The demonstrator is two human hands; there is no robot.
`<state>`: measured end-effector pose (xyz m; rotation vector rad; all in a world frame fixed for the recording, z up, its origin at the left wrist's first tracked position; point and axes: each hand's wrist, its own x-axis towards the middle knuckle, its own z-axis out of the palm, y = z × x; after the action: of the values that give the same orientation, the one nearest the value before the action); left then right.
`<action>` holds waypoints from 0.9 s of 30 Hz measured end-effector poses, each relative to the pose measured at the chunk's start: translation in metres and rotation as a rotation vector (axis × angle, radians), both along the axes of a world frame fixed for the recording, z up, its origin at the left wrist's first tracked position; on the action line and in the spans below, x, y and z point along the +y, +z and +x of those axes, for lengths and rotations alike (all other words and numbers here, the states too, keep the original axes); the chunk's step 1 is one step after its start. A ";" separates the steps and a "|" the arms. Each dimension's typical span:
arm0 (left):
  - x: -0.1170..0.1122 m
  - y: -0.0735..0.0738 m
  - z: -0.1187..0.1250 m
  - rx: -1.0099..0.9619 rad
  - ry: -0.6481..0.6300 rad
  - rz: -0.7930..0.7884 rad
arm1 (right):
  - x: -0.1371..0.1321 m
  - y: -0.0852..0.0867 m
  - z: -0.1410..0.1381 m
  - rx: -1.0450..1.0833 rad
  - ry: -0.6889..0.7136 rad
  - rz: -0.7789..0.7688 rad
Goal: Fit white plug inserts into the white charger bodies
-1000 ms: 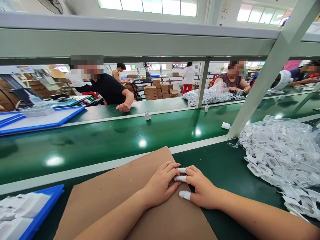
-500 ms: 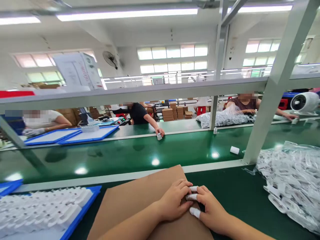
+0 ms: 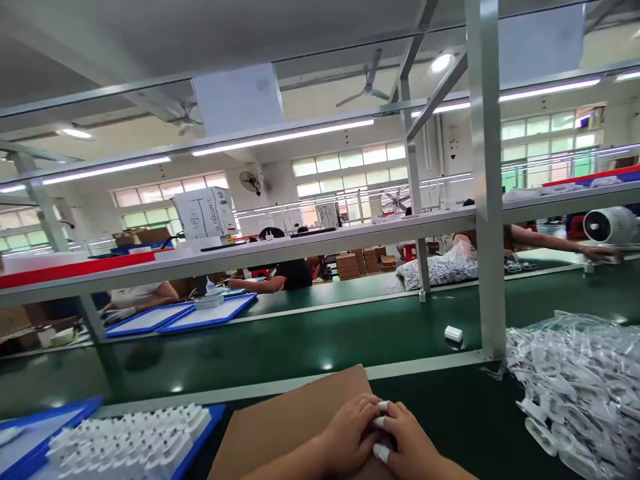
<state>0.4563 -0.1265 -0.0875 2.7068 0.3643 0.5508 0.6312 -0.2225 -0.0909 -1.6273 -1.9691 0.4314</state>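
Note:
My left hand (image 3: 353,427) rests at the right side of a brown cardboard sheet (image 3: 285,427), its fingers bent and close together. Against its fingertips lies my right hand (image 3: 410,437), fingers curved but apart, with white wrappings (image 3: 383,453) on the thumb and two fingers. The fingertips of both hands meet and partly overlap. No object shows in either hand. To the left, a blue-edged tray (image 3: 200,443) carries rows of white plastic parts (image 3: 135,440). On the right lies a heap of white plastic parts (image 3: 575,393) in clear plastic.
Beyond the cardboard runs a green conveyor belt (image 3: 300,347) with a white part (image 3: 453,334) on it. A metal post (image 3: 489,200) and shelf beam (image 3: 300,243) stand ahead. Co-workers sit across the belt; one person's arm (image 3: 555,241) reaches over it at right.
The view has tilted up and shifted left. My hands stay together on the cardboard, drawn slightly closer. The middle co-worker's arm has pulled back from the belt; the right one's arm reaches further.

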 end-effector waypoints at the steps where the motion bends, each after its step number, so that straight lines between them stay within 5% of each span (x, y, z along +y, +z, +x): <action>1: -0.001 0.002 -0.002 0.004 0.016 0.024 | 0.000 0.000 0.000 0.013 0.011 0.010; 4: -0.002 0.011 -0.024 0.103 0.063 0.094 | -0.001 -0.002 0.002 0.047 0.038 0.013; 7: -0.003 0.015 -0.078 0.292 0.144 0.065 | -0.002 -0.004 0.004 0.049 0.041 0.013; 11: -0.013 -0.003 -0.170 0.412 0.522 -0.036 | 0.000 -0.006 0.005 0.041 0.058 0.038; 14: -0.033 -0.025 -0.214 0.482 0.876 -0.024 | 0.001 -0.006 0.007 0.060 0.066 0.051; 17: -0.057 -0.032 -0.225 0.488 0.980 0.060 | 0.001 -0.005 0.008 0.101 0.063 0.055; 21: -0.069 -0.019 -0.213 0.498 0.877 0.097 | 0.000 -0.005 0.008 0.192 0.054 0.047; 27: -0.059 -0.020 -0.206 0.498 0.731 0.192 | 0.008 -0.009 0.019 0.112 -0.258 0.140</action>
<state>0.2500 -0.1859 -0.1070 2.8099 1.5300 0.0620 0.6506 -0.2147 -0.0995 -1.6997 -1.6420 0.2724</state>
